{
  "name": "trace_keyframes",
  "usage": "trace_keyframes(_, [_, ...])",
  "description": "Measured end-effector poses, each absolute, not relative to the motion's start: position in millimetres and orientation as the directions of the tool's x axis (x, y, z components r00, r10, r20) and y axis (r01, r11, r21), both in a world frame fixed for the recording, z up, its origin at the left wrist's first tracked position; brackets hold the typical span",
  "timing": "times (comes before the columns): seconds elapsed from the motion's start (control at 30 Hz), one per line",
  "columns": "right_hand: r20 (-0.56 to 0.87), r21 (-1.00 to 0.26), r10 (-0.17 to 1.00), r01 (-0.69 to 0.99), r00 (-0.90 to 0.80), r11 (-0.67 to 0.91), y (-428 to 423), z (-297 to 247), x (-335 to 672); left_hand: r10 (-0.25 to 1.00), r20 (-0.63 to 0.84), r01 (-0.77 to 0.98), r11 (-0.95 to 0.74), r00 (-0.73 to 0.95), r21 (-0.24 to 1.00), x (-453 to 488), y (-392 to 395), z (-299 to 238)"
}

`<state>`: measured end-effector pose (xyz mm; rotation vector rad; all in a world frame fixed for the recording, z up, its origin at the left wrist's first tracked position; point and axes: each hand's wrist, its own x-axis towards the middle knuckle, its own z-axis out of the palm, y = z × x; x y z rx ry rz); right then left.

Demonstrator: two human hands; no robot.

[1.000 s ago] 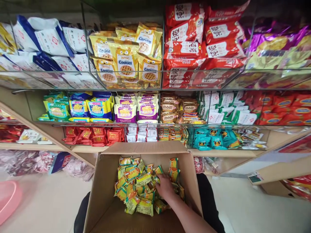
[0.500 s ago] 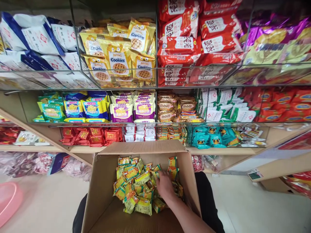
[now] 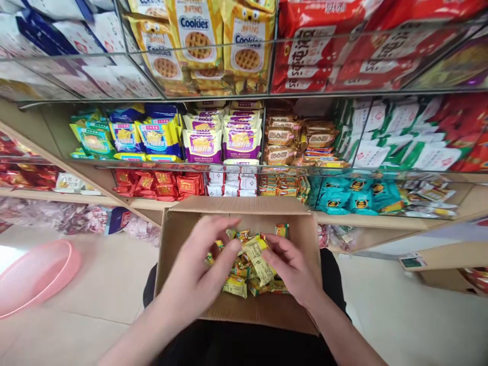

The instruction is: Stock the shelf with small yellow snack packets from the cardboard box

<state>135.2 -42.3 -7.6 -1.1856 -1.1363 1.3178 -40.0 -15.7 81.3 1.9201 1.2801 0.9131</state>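
Note:
An open cardboard box (image 3: 244, 307) rests on my lap, part filled with small yellow-and-green snack packets (image 3: 234, 285). Both my hands are inside it. My right hand (image 3: 292, 269) pinches one yellow packet (image 3: 259, 256) and lifts it above the pile. My left hand (image 3: 200, 267) hovers over the left of the pile with fingers curled toward that same packet; it is smeared by motion, and I cannot see whether it holds anything.
Glass-fronted shelves (image 3: 244, 94) in front hold cookie bags (image 3: 198, 35), red bags (image 3: 324, 56), purple biscuit packs (image 3: 219, 140), and teal packs (image 3: 351, 195). A pink basin (image 3: 36, 274) lies on the tiled floor at left. A low wooden shelf edge (image 3: 438, 256) runs at right.
My left hand has come into the box. My right hand has lifted a yellow packet off the pile. The view has tilted down and closer to the shelves.

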Motion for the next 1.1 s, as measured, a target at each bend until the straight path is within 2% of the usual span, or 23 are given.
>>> trace_keyframes(0.1, [0.028,-0.999,0.994,-0.029,-0.104,0.025,-47.6,6.5,129.4,0.868,-0.038,0.492,-0.245,0.496,0.836,-32.6,-4.7,69.3])
trace_keyframes(0.2, [0.061,-0.998,0.996,-0.024,-0.071,0.060,-51.4,9.6,121.6,0.818,-0.130,0.400,-0.130,0.560,0.907,-28.4,-1.8,56.1])
trace_keyframes(0.33, [0.030,-0.999,0.999,-0.019,-0.036,0.029,-53.4,2.5,116.8,0.898,-0.088,0.292,-0.046,0.430,0.955,-26.0,-6.1,45.6])
trace_keyframes(0.43, [-0.039,-0.998,0.996,0.059,-0.085,-0.034,-53.5,-2.9,118.1,0.943,-0.107,0.247,0.027,0.317,0.969,-23.5,-6.8,40.1])
trace_keyframes(0.5, [-0.027,-0.993,0.997,0.116,-0.077,-0.018,-53.4,-3.3,121.0,0.957,-0.133,0.188,0.085,0.258,0.979,-20.7,-6.6,37.0])
trace_keyframes(0.7, [0.206,-0.929,0.978,0.310,-0.028,0.204,-47.2,4.2,140.1,0.939,-0.270,-0.060,0.289,0.213,0.956,-7.3,-4.3,37.3])
trace_keyframes(0.87, [0.522,-0.746,0.853,0.481,-0.007,0.461,-40.6,6.4,162.6,0.810,-0.391,-0.109,0.479,0.436,0.871,7.9,5.8,53.7])
trace_keyframes(0.9, [0.544,-0.737,0.839,0.471,-0.015,0.486,-40.7,6.6,166.5,0.796,-0.390,-0.092,0.481,0.464,0.872,11.0,7.7,57.0])
trace_keyframes(0.97, [0.510,-0.807,0.860,0.359,0.022,0.469,-41.6,6.7,172.5,0.807,-0.319,-0.055,0.396,0.497,0.917,17.4,10.9,61.9])
trace_keyframes(1.03, [0.379,-0.924,0.919,0.110,0.113,0.367,-41.7,5.8,176.2,0.828,-0.196,-0.046,0.258,0.525,0.965,24.2,13.3,63.7])
trace_keyframes(1.1, [0.171,-0.965,0.968,-0.168,0.182,0.202,-39.9,4.1,178.2,0.827,-0.105,-0.051,0.159,0.552,0.986,31.0,15.5,62.4])
